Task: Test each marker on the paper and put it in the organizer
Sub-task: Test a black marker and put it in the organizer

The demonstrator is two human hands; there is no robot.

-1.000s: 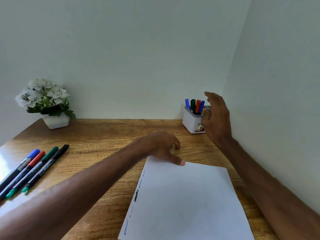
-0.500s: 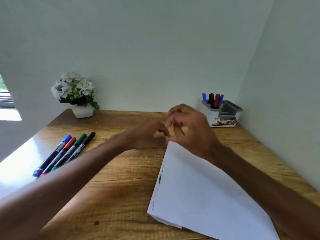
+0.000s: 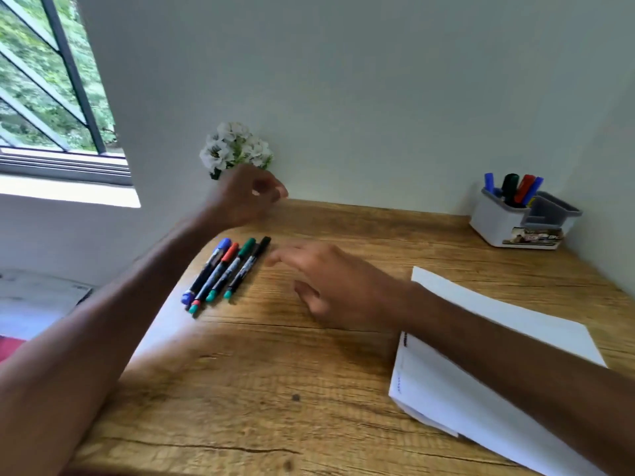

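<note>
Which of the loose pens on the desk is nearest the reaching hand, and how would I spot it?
Look at the wooden desk below the white flowers. Four markers lie side by side there. It is the black-capped marker on the row's right end, nearest the right hand.

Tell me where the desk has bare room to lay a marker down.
Bare wood lies between the four markers and the paper, under the right hand, and along the near edge. The back right corner is crowded by the organizer.
</note>
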